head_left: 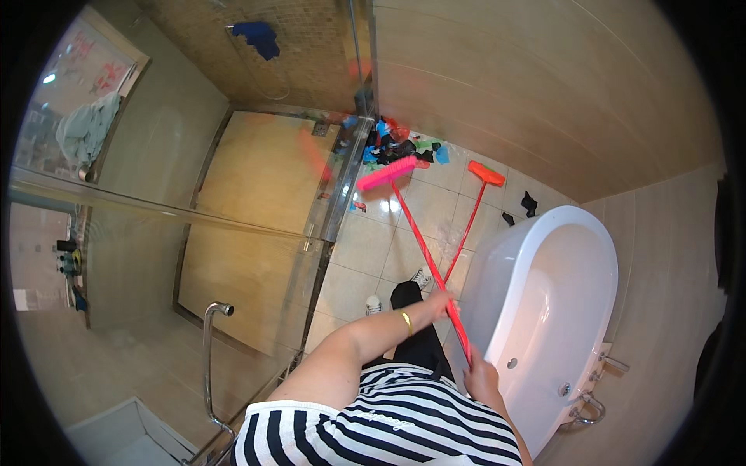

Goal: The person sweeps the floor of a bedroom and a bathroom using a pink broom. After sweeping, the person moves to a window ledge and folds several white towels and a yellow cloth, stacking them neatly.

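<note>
My left hand [441, 306], with a gold band at its wrist, is closed round the red handle [415, 224] of a broom. Lower down, near the handle's end, my right hand [481, 376] grips the same stick beside the bathtub's rim. The broom's pink head [387, 173] is at the edge of a heap of crumpled, coloured plastic scraps [399, 143] in the corner. To its right is a second broom with an orange head [485, 173]; its thin red handle [466, 236] passes behind the first one, and its far end is hidden.
A white freestanding bathtub [553, 309] stands close on the right. Black scraps [529, 204] lie beyond it on the tiled floor [355, 250]. To the left, a glass partition with a chrome handle [207, 355] borders the shower floor [250, 233]. A blue cloth [256, 39] hangs high up.
</note>
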`<state>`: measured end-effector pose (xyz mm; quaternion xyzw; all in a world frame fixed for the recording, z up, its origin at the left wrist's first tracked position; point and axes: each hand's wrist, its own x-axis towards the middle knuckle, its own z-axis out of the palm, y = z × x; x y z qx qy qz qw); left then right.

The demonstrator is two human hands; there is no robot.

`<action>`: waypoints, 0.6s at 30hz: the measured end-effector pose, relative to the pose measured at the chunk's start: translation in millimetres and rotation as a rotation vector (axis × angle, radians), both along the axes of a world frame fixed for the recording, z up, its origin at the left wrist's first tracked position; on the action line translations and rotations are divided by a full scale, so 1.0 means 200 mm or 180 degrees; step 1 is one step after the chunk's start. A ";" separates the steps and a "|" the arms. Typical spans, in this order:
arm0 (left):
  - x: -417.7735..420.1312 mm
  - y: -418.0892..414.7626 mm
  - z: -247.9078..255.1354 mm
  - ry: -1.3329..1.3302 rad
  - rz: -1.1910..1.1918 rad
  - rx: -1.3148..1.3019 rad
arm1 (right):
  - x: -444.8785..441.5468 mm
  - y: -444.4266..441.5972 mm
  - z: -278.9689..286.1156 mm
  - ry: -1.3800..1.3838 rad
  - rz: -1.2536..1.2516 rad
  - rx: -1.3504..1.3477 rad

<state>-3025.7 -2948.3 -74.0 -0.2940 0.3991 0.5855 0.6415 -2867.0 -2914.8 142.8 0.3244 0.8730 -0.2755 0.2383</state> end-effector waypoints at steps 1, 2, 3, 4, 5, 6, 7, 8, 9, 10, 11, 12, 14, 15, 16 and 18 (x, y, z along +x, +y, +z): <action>0.11 0.00 0.04 -0.0275 -0.0002 0.0080 | 0.08 0.02 0.09 -0.0115 0.0055 -0.0083; 0.23 -0.01 0.06 -0.0542 0.0012 0.0105 | 0.17 0.05 0.17 -0.0262 0.0049 -0.0163; 0.33 -0.02 0.08 -0.0801 0.0008 0.0133 | 0.24 0.06 0.21 -0.0400 0.0026 -0.0239; 0.40 -0.04 0.08 -0.0902 -0.0158 0.0007 | 0.30 0.05 0.21 -0.0441 -0.0038 -0.0314; 0.44 -0.07 0.07 -0.1005 -0.0323 -0.0119 | 0.33 0.05 0.20 -0.0485 -0.0099 -0.0388; 0.46 -0.08 -0.03 -0.1100 -0.0454 -0.0299 | 0.29 0.02 0.19 -0.0549 -0.0105 -0.0442; 0.43 -0.11 -0.06 -0.1151 -0.0576 -0.0451 | 0.22 -0.02 0.17 -0.0645 -0.0049 -0.0448; 0.39 -0.13 -0.11 -0.0546 -0.0872 -0.0368 | 0.13 -0.05 0.14 -0.0745 0.0004 -0.0454; 0.29 -0.13 -0.11 -0.0454 -0.0745 -0.0583 | 0.04 -0.07 0.12 -0.0517 0.0070 -0.0472; 0.24 -0.12 -0.15 0.0312 -0.0635 -0.0797 | 0.00 -0.09 0.02 -0.0333 0.0265 -0.0404; 0.13 -0.15 -0.21 0.0495 -0.0634 -0.0711 | -0.10 -0.12 0.00 -0.0225 0.0111 -0.0509; 0.01 -0.15 -0.30 0.0501 -0.0526 -0.0721 | -0.14 -0.15 -0.08 -0.0001 0.0112 -0.0410; -0.14 -0.13 -0.34 0.0458 -0.0326 -0.0751 | -0.17 -0.17 -0.16 0.0329 0.0079 -0.0345; -0.17 -0.08 -0.26 0.0429 -0.0256 -0.0764 | -0.16 -0.16 -0.16 0.0372 -0.0001 -0.0288; -0.14 -0.06 -0.17 0.0382 -0.0305 -0.0517 | -0.13 -0.13 -0.13 0.0394 -0.0002 -0.0107; -0.04 0.02 -0.01 0.0153 -0.0331 -0.0211 | -0.02 -0.07 0.04 0.0240 -0.0144 0.0086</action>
